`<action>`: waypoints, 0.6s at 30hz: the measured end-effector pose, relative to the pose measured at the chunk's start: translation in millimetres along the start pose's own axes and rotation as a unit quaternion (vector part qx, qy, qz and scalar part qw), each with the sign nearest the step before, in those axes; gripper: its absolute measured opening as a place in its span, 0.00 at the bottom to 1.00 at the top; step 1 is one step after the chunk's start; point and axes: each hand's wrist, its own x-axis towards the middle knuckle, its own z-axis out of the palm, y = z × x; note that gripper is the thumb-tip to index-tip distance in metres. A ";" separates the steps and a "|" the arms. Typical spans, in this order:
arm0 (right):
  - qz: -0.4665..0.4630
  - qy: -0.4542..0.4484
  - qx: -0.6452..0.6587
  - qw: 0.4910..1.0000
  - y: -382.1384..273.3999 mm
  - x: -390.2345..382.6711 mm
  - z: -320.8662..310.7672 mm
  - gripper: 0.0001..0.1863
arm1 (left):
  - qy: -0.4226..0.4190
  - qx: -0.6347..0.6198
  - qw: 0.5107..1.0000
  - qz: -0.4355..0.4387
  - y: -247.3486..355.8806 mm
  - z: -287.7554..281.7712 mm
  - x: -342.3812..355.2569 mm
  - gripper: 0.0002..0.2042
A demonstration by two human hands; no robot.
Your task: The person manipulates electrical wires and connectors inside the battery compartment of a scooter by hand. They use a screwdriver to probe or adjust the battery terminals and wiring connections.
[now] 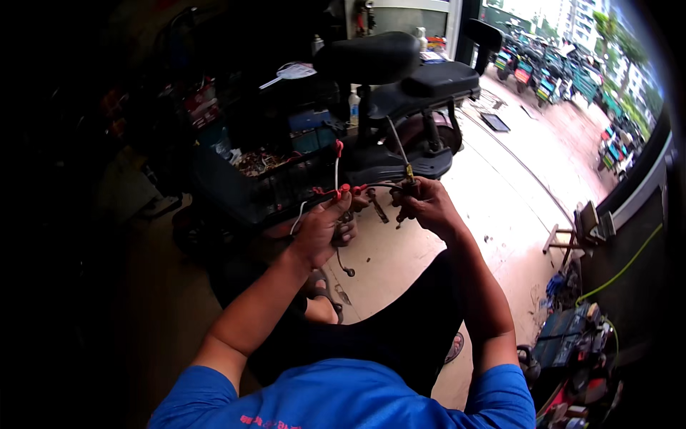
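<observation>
The left hand (319, 232) is raised in front of the body, its grip closed on a red connector (345, 189) between thumb and fingers. The right hand (431, 207) is level with it, just to the right, its grip pinched on a dark fitting (409, 184). A pale cable (382, 184) spans the short gap between the hands, with more red at its left end. From the connector a white cable (336, 171) rises to a red cap (339, 148), and above the fitting a thin rod-like line slants up toward the scooter (436, 79). The connector and fitting are held in the air over the lap, near the scooter's side; small details under the fingers are too blurred to tell. Beyond the left hand lies a heap of wires (261, 163), and a bottle (354, 106) stands near the seats. A sandalled foot (321, 289) rests on the pale floor (493, 186). To the right are a small stool (564, 239) and a green hose (622, 268).
</observation>
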 end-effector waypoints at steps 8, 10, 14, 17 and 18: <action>0.067 0.013 -0.134 0.989 -28.1 47.2 38.5 0.04 | 0.202 -0.013 0.978 -0.047 -44.7 -103.6 13.6 0.07; 0.060 -0.023 -0.140 0.988 -41.1 59.0 47.4 0.03 | 0.236 0.023 0.970 -0.060 -74.8 -115.1 27.5 0.07; 0.045 -0.042 -0.177 0.982 -42.9 83.8 67.9 0.05 | 0.221 0.043 0.961 -0.159 -141.6 -131.5 52.9 0.08; 0.040 -0.048 -0.172 0.983 -27.9 93.0 71.0 0.08 | 0.236 0.034 0.943 -0.233 -199.2 -142.9 74.8 0.06; 0.071 -0.041 -0.185 0.979 -20.4 94.6 70.2 0.09 | 0.235 0.005 0.939 -0.251 -215.7 -150.7 82.5 0.07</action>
